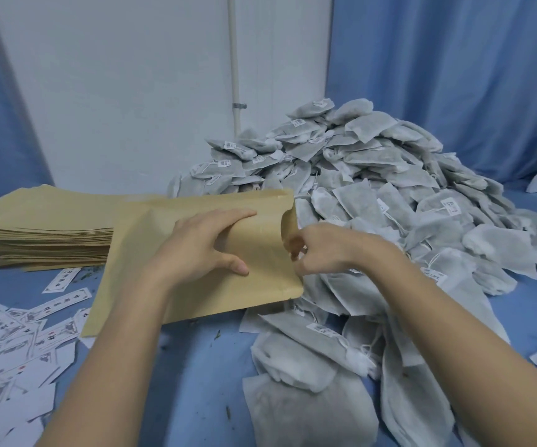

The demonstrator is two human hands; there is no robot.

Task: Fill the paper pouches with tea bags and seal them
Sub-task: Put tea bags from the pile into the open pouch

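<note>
Brown paper pouch (196,253) lies between the hands, its open mouth turned toward the right hand (322,250); the left hand (202,246) grips it from above, thumb on the near face, while the right hand's curled fingers pinch the mouth's edge. Beyond and below the right hand spreads a heap of grey tea bags (373,175). Left of the left hand sit a stack of flat pouches (41,227) and scattered printed labels (19,337) on the blue tabletop (196,366).

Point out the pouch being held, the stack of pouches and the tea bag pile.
pouch (196,291), head view, lower flat face below the left hand.
stack of pouches (41,221), head view, top sheet at table left.
tea bag pile (373,175), head view, middle of the heap.
</note>
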